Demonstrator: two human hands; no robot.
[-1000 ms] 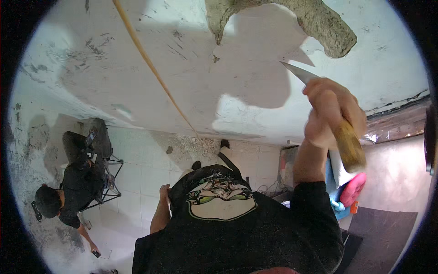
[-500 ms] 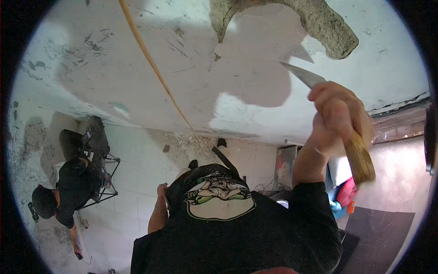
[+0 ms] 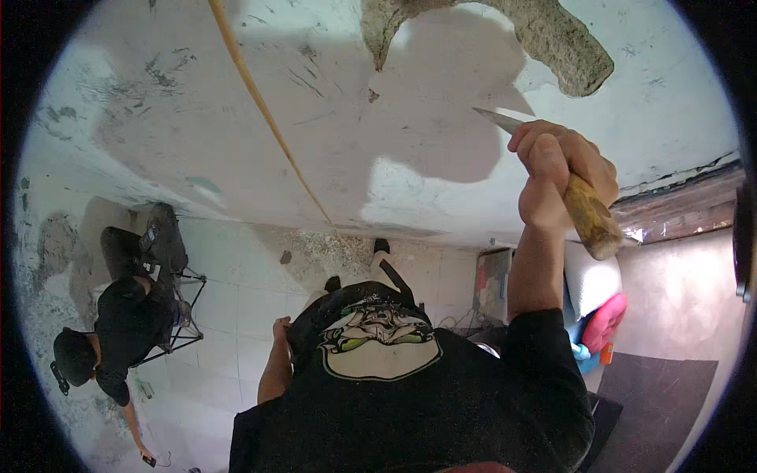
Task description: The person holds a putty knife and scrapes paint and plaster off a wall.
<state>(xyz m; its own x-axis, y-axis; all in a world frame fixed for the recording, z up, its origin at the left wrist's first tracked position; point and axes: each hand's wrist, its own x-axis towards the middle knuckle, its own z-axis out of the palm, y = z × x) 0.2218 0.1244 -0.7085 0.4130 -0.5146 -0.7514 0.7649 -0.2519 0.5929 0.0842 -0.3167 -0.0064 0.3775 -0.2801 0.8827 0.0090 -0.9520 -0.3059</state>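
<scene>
No texts, labels, numbers or signs can be read

On head view I read the right arm as reaching out in front of the torso (image 3: 382,410), right forearm (image 3: 536,272) bare and running nearly straight up-frame. Right grip (image 3: 561,162) is closed, fingers (image 3: 527,135) curled tight, knuckles up, tilted a bit off the forearm line. I have the left forearm (image 3: 274,374) low, close along the left side. Left grip (image 3: 281,327) sits by the waist, partly hidden; can't read its fingers.
</scene>
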